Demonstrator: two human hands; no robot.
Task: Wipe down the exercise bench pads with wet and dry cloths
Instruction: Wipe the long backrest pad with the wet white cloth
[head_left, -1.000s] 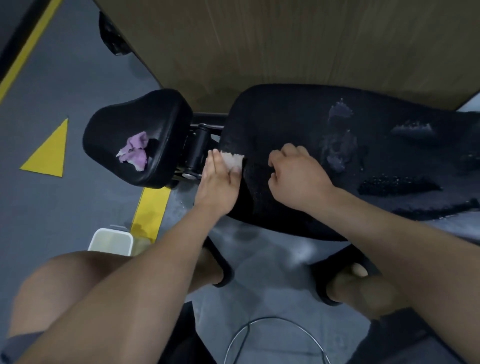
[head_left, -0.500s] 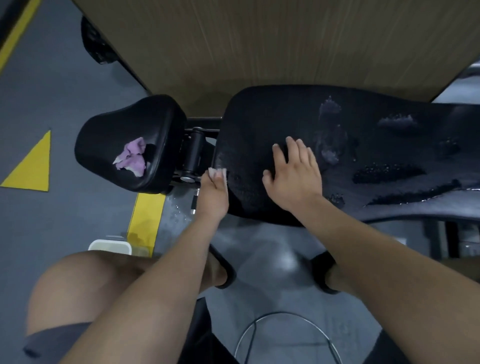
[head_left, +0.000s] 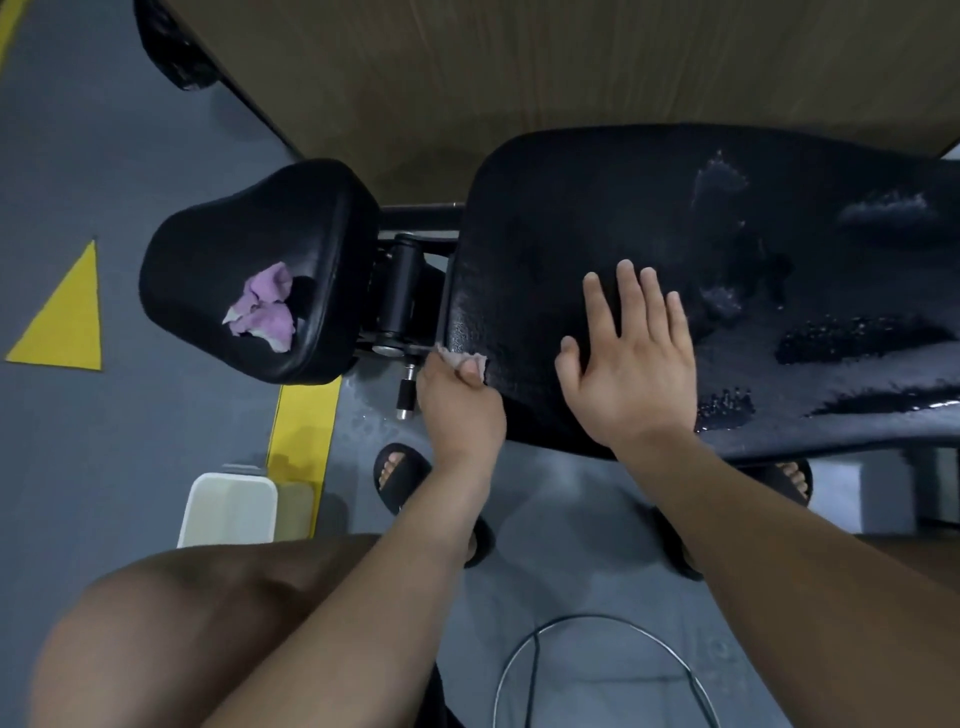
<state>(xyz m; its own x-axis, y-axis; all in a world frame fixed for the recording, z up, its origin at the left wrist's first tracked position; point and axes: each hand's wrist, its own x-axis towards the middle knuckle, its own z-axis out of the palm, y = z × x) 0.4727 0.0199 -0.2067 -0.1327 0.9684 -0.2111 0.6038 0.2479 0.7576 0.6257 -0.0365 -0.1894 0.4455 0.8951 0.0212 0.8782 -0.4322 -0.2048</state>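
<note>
Purple cloth on seat pad, white bin below

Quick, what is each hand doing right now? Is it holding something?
Left hand: closed, gripping a small pale cloth at the corner of the long bench pad.
Right hand: open, flat on that pad, holding nothing.

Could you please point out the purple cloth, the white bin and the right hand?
purple cloth (head_left: 265, 306): head view, middle of the crumple.
white bin (head_left: 228, 512): head view, inner wall.
right hand (head_left: 631, 364): head view, back of hand.
</note>
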